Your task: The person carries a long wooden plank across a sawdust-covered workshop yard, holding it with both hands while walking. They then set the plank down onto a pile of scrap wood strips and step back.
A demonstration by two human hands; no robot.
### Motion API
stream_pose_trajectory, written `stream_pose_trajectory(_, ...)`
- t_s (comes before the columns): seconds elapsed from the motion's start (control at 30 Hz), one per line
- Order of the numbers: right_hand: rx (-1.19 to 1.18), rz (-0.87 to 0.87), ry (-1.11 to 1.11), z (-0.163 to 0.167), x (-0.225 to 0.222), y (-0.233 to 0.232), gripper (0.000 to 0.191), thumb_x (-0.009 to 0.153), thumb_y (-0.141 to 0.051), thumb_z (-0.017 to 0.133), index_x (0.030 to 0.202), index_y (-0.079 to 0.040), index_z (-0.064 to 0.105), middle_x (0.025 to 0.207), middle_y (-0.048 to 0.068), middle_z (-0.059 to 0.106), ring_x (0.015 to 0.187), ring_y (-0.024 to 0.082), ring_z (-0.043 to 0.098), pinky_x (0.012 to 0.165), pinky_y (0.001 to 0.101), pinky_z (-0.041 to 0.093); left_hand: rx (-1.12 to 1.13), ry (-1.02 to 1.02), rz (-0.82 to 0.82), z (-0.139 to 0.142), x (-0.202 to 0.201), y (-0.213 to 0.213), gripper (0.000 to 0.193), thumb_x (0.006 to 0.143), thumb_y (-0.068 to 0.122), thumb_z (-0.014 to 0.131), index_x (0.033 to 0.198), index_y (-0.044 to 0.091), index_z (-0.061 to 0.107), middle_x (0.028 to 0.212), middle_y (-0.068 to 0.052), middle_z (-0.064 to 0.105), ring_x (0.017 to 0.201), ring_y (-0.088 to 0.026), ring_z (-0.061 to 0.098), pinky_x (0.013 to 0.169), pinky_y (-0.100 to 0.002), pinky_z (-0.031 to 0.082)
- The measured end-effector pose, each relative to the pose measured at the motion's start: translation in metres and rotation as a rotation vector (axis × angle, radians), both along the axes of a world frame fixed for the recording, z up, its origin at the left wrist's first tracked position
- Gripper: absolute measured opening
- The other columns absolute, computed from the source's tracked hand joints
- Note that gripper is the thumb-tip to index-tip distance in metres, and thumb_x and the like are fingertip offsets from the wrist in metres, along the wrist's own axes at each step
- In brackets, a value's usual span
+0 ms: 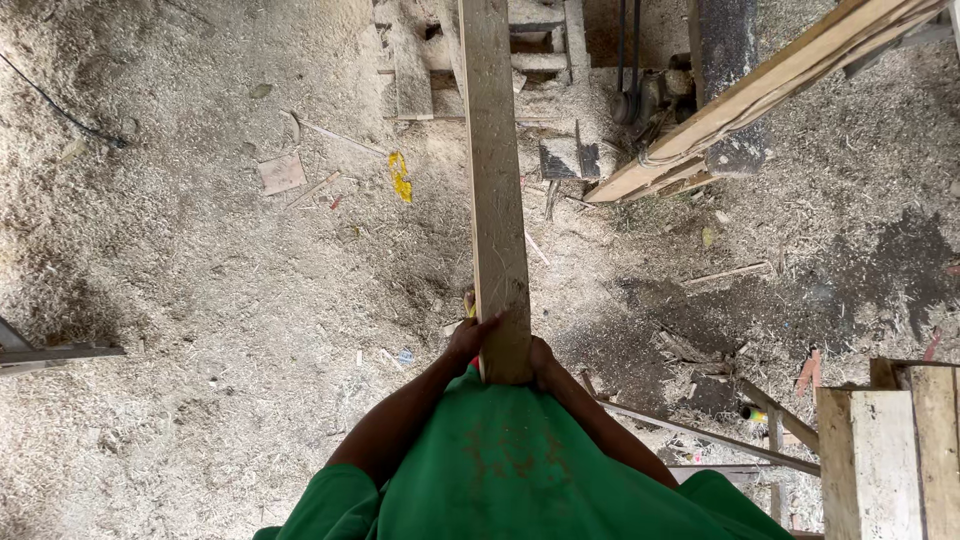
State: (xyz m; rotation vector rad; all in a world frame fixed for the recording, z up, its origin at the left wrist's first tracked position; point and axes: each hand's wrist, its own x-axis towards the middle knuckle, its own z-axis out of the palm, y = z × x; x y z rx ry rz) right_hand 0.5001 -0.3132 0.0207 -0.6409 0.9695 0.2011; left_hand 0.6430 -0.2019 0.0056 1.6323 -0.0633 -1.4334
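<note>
A long pale wooden plank (pixel 495 180) runs straight away from me, its near end pressed against my green shirt. My left hand (pixel 470 338) wraps the plank's left edge near that end. My right hand (pixel 541 360) grips the right edge, mostly hidden behind the wood. The plank's far end leaves the view at the top, above a machine frame (pixel 540 60).
Sawdust covers the ground (pixel 200 300) all around. More long planks (pixel 760 90) slant across the upper right. Stacked timber blocks (pixel 890 450) stand at the lower right, thin metal bars (pixel 700 435) beside them. A yellow scrap (pixel 400 177) and small offcuts lie on the left.
</note>
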Motion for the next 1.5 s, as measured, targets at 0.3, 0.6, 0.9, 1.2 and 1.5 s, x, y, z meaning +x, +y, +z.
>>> stream_pose_trajectory(0.3,-0.081,0.026,0.005,0.001,0.018,-0.020,0.054,0.105,-0.031,0.027,0.140,0.001,0.055,0.127,0.020,0.070,0.107,0.032,0.072,0.091,0.0429,0.061,-0.011,-0.014,-0.010,-0.002,0.021,-0.021,0.067,0.090,0.052,0.067,0.125,-0.004,0.070,0.116,-0.016,0.076,0.103,-0.024,0.073,0.093,-0.035,0.055)
stream_pose_trajectory(0.6,-0.038,-0.002,0.003,0.000,0.040,-0.040,0.052,0.105,-0.029,0.030,0.137,0.001,0.057,0.126,0.019,0.071,0.104,0.030,0.073,0.090,0.0433,0.061,-0.142,-0.005,0.079,-0.002,0.038,-0.040,0.062,0.090,0.048,0.069,0.127,-0.001,0.065,0.116,-0.015,0.075,0.105,-0.024,0.072,0.094,-0.035,0.055)
stream_pose_trajectory(0.9,-0.009,-0.019,0.042,-0.005,0.061,-0.060,0.050,0.105,-0.029,0.030,0.134,0.002,0.057,0.123,0.020,0.071,0.101,0.031,0.072,0.088,0.0440,0.061,-0.031,-0.016,0.052,-0.002,0.061,-0.059,0.067,0.087,0.056,0.071,0.116,-0.005,0.072,0.110,-0.018,0.077,0.097,-0.026,0.074,0.087,-0.038,0.057)
stream_pose_trajectory(1.2,0.017,-0.039,0.007,-0.006,0.087,-0.077,0.051,0.105,-0.030,0.029,0.135,0.000,0.056,0.122,0.019,0.070,0.100,0.031,0.072,0.088,0.0446,0.061,0.050,-0.090,0.013,-0.006,0.087,-0.079,0.072,0.085,0.059,0.072,0.116,-0.007,0.070,0.109,-0.017,0.076,0.098,-0.026,0.074,0.088,-0.038,0.057)
stream_pose_trajectory(1.5,0.045,-0.017,-0.026,-0.003,0.113,-0.098,0.050,0.106,-0.031,0.032,0.135,0.002,0.057,0.121,0.020,0.071,0.099,0.031,0.072,0.087,0.0453,0.061,0.029,-0.037,0.033,-0.002,0.113,-0.101,0.072,0.086,0.057,0.071,0.121,-0.006,0.069,0.114,-0.017,0.075,0.101,-0.025,0.073,0.089,-0.036,0.056)
